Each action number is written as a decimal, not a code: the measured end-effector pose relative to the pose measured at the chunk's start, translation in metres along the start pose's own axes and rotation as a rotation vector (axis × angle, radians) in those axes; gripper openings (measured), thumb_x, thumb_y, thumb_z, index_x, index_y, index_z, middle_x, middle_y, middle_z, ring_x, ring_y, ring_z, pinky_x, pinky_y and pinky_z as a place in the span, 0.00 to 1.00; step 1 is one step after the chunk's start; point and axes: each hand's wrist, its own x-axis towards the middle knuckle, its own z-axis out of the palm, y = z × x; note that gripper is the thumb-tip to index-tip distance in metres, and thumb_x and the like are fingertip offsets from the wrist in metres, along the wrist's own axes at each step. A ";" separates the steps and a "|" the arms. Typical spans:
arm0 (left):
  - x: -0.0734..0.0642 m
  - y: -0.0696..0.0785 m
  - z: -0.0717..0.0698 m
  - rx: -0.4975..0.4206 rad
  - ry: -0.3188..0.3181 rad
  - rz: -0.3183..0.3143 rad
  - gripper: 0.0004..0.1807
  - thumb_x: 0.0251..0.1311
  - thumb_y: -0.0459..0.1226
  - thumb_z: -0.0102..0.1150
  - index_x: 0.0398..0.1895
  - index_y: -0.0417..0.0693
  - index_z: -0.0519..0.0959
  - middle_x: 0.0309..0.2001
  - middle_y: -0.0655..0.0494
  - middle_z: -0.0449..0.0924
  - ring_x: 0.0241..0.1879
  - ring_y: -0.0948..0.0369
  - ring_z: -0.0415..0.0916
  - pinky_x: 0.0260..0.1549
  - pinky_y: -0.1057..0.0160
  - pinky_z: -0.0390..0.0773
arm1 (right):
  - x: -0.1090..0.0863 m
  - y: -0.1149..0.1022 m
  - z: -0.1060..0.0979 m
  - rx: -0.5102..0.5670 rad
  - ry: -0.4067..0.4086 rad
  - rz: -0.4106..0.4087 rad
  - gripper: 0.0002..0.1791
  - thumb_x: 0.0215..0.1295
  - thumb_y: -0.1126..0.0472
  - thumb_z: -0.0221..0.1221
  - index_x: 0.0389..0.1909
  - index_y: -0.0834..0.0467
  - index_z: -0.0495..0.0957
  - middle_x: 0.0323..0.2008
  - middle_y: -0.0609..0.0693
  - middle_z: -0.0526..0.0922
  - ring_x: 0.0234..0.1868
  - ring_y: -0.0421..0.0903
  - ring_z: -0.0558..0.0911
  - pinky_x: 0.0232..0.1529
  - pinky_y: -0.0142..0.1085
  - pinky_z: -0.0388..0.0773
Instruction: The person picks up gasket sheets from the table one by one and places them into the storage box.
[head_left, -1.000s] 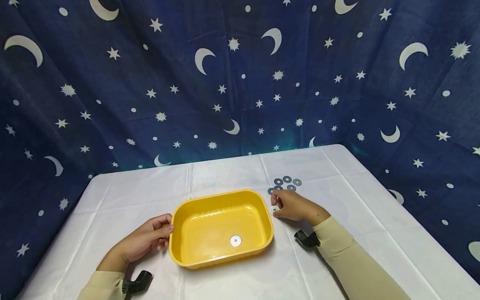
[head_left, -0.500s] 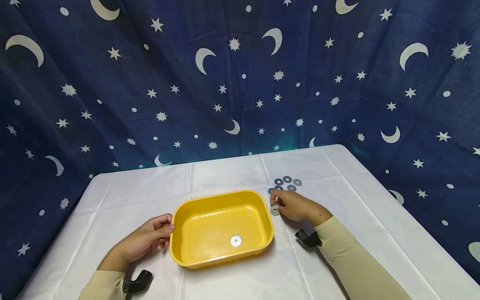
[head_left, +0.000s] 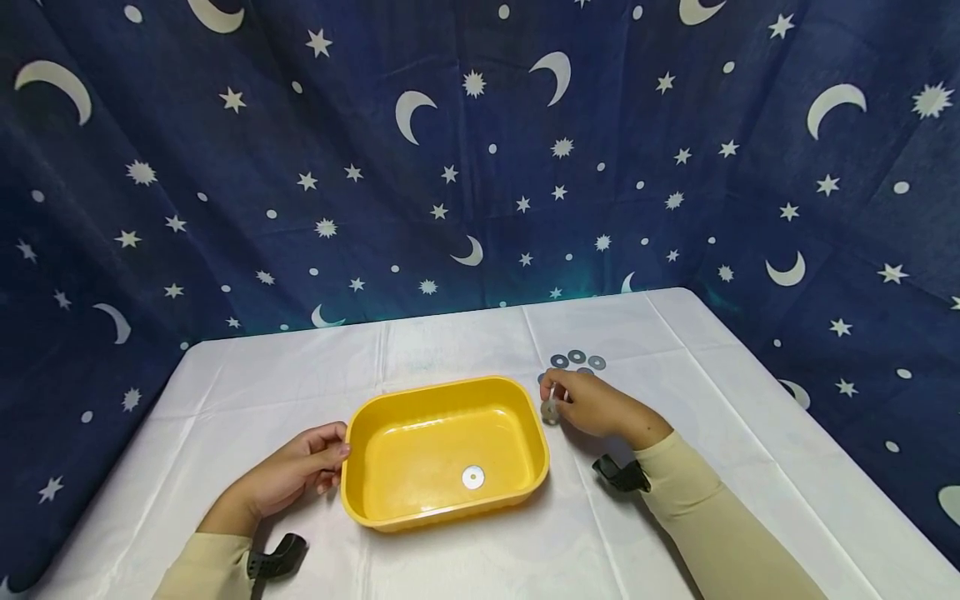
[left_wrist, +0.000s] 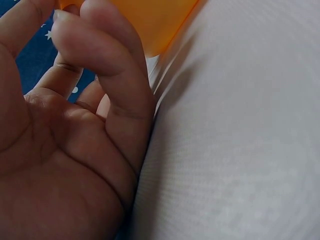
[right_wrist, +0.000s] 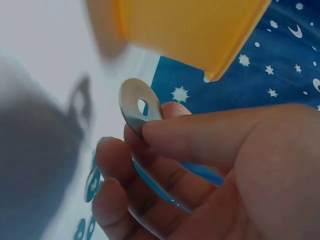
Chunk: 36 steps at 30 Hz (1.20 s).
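A yellow plastic basin (head_left: 420, 454) sits on the white-covered table, with one flat metal washer (head_left: 466, 478) lying on its floor. My left hand (head_left: 288, 473) pinches the basin's left rim, thumb inside and fingers outside; the left wrist view shows its palm and curled fingers beside the basin's orange-looking wall (left_wrist: 160, 25). Just right of the basin, my right hand (head_left: 607, 406) grips a second washer (right_wrist: 131, 97) between thumb and fingers. That washer is tilted and stands clear of the table, its shadow falling on the cloth.
Several more grey washers (head_left: 572, 357) lie flat on the table behind my right hand, some partly hidden by it. A dark blue curtain (head_left: 480, 183) with moons and stars hangs behind the table. Black wrist bands (head_left: 622, 475) show at both sleeves.
The washer at my right fingertips lay nearly flat on the table and is now lifted and tilted. My left hand keeps its place at the rim. The head view has shifted slightly.
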 end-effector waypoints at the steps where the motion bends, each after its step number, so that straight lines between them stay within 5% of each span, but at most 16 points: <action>1: 0.000 0.000 0.000 0.002 0.002 -0.004 0.09 0.69 0.37 0.41 0.41 0.38 0.64 0.28 0.58 0.71 0.25 0.64 0.68 0.22 0.71 0.70 | -0.001 -0.001 -0.001 -0.004 0.008 -0.017 0.09 0.60 0.70 0.52 0.36 0.53 0.72 0.28 0.49 0.75 0.27 0.43 0.71 0.29 0.32 0.71; 20: 0.004 0.002 0.001 0.012 0.007 -0.011 0.06 0.68 0.39 0.43 0.38 0.45 0.66 0.27 0.60 0.71 0.25 0.64 0.68 0.22 0.72 0.70 | -0.012 -0.038 -0.008 0.049 0.142 -0.038 0.09 0.62 0.67 0.51 0.38 0.50 0.71 0.27 0.46 0.73 0.27 0.43 0.71 0.24 0.32 0.72; 36: 0.000 0.001 0.000 -0.010 -0.018 0.016 0.05 0.69 0.37 0.41 0.39 0.45 0.66 0.27 0.59 0.71 0.24 0.64 0.68 0.21 0.71 0.70 | -0.010 -0.071 0.016 0.142 0.101 -0.109 0.08 0.64 0.66 0.52 0.37 0.49 0.71 0.28 0.49 0.75 0.28 0.41 0.72 0.29 0.30 0.73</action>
